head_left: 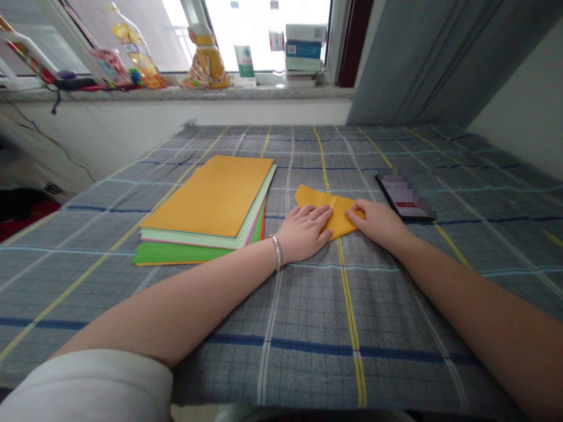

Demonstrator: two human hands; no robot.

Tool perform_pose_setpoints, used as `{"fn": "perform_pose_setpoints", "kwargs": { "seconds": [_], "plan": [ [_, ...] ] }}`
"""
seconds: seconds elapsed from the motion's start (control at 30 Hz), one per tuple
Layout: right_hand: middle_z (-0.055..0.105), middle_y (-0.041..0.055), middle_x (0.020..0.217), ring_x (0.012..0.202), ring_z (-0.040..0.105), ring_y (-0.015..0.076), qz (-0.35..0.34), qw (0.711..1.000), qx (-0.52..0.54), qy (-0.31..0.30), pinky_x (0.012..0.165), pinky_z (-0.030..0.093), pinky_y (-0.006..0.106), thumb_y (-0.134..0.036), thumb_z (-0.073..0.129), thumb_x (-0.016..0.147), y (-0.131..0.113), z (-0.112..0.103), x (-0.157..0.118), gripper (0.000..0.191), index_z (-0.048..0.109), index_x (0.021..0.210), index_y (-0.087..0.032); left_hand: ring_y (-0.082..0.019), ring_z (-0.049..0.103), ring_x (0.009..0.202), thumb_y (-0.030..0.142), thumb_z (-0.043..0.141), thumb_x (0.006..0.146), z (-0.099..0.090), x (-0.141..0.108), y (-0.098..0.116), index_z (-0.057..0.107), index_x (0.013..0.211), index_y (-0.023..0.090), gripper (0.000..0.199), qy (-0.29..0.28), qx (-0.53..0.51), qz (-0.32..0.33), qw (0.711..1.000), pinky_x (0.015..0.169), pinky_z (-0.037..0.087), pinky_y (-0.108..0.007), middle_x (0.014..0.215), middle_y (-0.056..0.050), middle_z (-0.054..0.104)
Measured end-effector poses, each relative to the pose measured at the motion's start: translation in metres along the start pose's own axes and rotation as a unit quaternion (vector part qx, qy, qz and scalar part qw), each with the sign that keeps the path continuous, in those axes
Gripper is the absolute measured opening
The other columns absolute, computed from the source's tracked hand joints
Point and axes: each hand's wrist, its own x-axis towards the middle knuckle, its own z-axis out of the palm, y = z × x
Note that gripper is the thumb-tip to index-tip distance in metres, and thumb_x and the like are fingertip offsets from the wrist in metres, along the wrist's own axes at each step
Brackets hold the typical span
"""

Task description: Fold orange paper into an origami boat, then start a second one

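Observation:
A small folded piece of orange paper (341, 218) lies on the plaid cloth, with a crease near its middle. My left hand (305, 231) rests flat on its left part, fingers spread and pointing right. At its right edge my right hand (373, 220) pinches the paper between thumb and curled fingers. To the left sits a stack of coloured paper (211, 196), orange on top with pale green, pink and green sheets beneath.
A phone (407, 199) lies to the right, beyond my right hand. The plaid tablecloth (308, 316) covers the table. Bottles, boxes and packets stand on the windowsill (167, 95) behind, and a grey curtain (422, 64) hangs at the back right.

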Motion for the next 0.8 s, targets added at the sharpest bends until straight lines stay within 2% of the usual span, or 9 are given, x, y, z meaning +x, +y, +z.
{"fn": "perform_pose_setpoints", "kwargs": {
  "seconds": [0.07, 0.27, 0.4, 0.47, 0.63, 0.8],
  "plan": [
    [0.07, 0.007, 0.082, 0.072, 0.059, 0.0221, 0.004, 1.0, -0.02, -0.005, 0.059, 0.032, 0.032, -0.044, 0.045, 0.09, -0.0024, -0.0012, 0.0004, 0.029, 0.062, 0.086, -0.021, -0.027, 0.038, 0.136, 0.043, 0.027, 0.101, 0.0008, 0.0011, 0.0005, 0.035, 0.149, 0.013, 0.057, -0.003, 0.014, 0.001, 1.0, 0.112, 0.028, -0.042, 0.155, -0.006, 0.036],
    [0.072, 0.0088, 0.087, 0.078, 0.062, 0.0238, -0.004, 0.999, -0.05, -0.006, 0.059, 0.031, 0.032, -0.044, 0.045, 0.09, -0.0047, -0.0012, 0.0027, 0.03, 0.063, 0.089, -0.021, -0.025, 0.019, 0.148, 0.04, 0.022, 0.102, 0.0015, 0.0025, -0.0002, 0.025, 0.152, 0.008, 0.059, -0.042, 0.005, 0.009, 0.999, 0.121, 0.013, -0.041, 0.16, -0.009, 0.024],
    [0.072, 0.0084, 0.087, 0.08, 0.063, 0.0247, 0.0, 0.998, -0.054, -0.011, 0.06, 0.032, 0.032, -0.046, 0.045, 0.09, -0.0042, -0.0001, 0.004, 0.031, 0.064, 0.09, -0.021, -0.029, 0.022, 0.147, 0.039, 0.021, 0.102, -0.0003, 0.0028, -0.0004, 0.021, 0.154, 0.017, 0.057, -0.051, 0.002, 0.015, 0.999, 0.119, 0.018, -0.048, 0.16, -0.003, 0.023],
    [0.072, 0.0083, 0.087, 0.08, 0.063, 0.0249, 0.002, 0.998, -0.054, -0.012, 0.059, 0.032, 0.032, -0.047, 0.045, 0.09, -0.0044, 0.0001, 0.004, 0.031, 0.064, 0.089, -0.021, -0.03, 0.024, 0.146, 0.039, 0.021, 0.102, -0.0013, 0.003, -0.0004, 0.023, 0.154, 0.019, 0.056, -0.051, 0.006, 0.018, 0.999, 0.118, 0.02, -0.047, 0.16, -0.001, 0.023],
    [0.073, 0.0084, 0.09, 0.082, 0.064, 0.0254, 0.006, 0.998, -0.055, -0.018, 0.06, 0.032, 0.032, -0.046, 0.044, 0.09, -0.0053, -0.0002, 0.0041, 0.032, 0.064, 0.09, -0.021, -0.027, 0.026, 0.145, 0.039, 0.021, 0.102, -0.0016, 0.0037, 0.0001, 0.026, 0.153, 0.015, 0.057, -0.047, 0.016, 0.002, 0.999, 0.119, 0.02, -0.044, 0.16, -0.004, 0.025],
    [0.073, 0.0081, 0.09, 0.081, 0.064, 0.0245, 0.007, 0.998, -0.059, -0.021, 0.06, 0.032, 0.032, -0.047, 0.043, 0.091, -0.0057, -0.0001, 0.0046, 0.033, 0.064, 0.091, -0.022, -0.024, 0.016, 0.149, 0.036, 0.026, 0.101, 0.0002, 0.0039, 0.0007, 0.022, 0.153, 0.009, 0.059, -0.043, 0.017, -0.005, 0.999, 0.121, 0.015, -0.042, 0.161, -0.008, 0.018]
  ]
}}
